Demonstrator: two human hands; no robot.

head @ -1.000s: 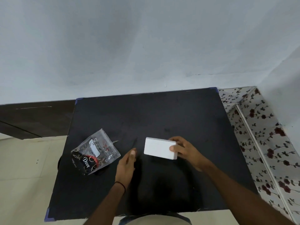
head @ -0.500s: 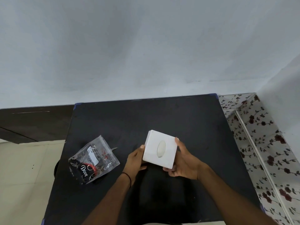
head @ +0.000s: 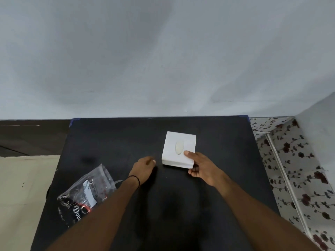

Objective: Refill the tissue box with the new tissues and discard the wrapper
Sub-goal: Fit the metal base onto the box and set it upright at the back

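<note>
Black table (head: 116,142) against grey wall (head: 163,60)

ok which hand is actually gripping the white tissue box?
The right hand, thumb on the white square tissue box; the left hand sits beside it, not touching.

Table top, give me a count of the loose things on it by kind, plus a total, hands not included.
White tissue box, held at its near corner by the right hand: 1
Clear plastic wrapper with print, lying flat: 1
Total: 2
The left hand rests beside the box, holding nothing.
</note>
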